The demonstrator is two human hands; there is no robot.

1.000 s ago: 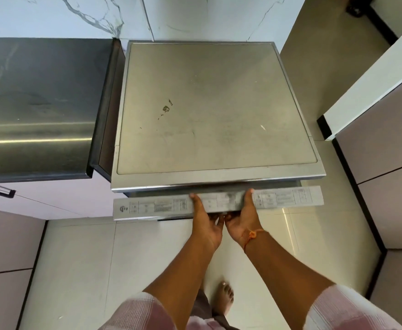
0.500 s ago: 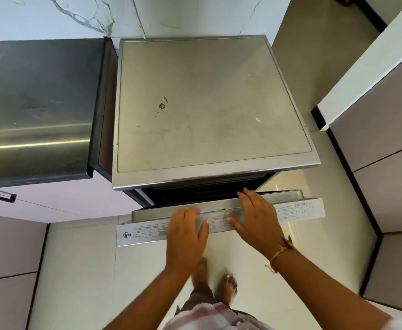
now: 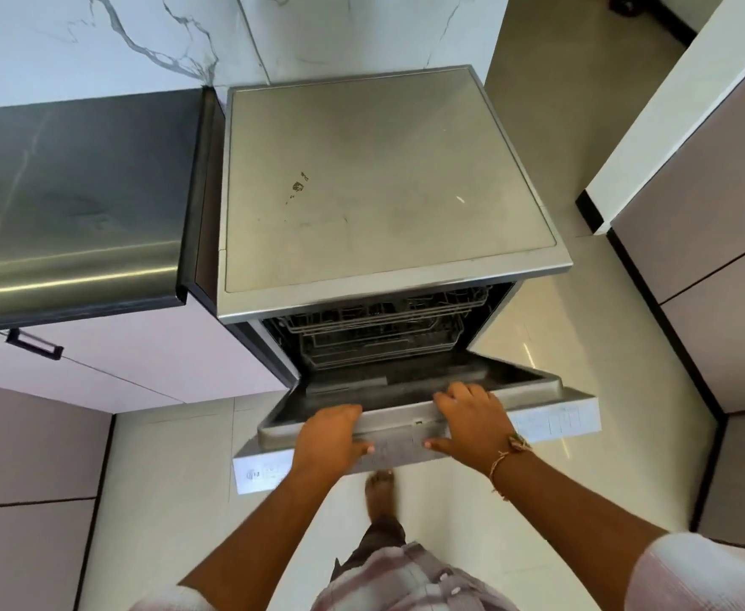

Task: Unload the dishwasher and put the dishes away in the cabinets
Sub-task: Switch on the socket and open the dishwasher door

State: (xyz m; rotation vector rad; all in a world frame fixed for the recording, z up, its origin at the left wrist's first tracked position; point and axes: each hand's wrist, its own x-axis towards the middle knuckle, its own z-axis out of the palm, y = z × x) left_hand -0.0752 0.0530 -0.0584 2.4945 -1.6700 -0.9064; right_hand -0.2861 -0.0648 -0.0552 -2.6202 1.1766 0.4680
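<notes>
Both our hands sit on the top rim of the silver, steel-lined dishwasher door (image 3: 520,377), which hangs partly open at 12 o'clock from us. Our left hand (image 3: 331,438) curls its fingers over the rim, thumb on the white control strip (image 3: 556,423); our right hand (image 3: 472,423) grips likewise, just toward 3 o'clock. The rim's long axis runs 9 to 3, so we judge the pull goes toward 6 and down. The grey wire racks (image 3: 384,332) lie beyond at 12; any dishes are hidden.

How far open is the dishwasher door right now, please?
Partly open: the dishwasher door tilts outward, left hand and right hand gripping its top edge, wire racks visible behind.
</notes>
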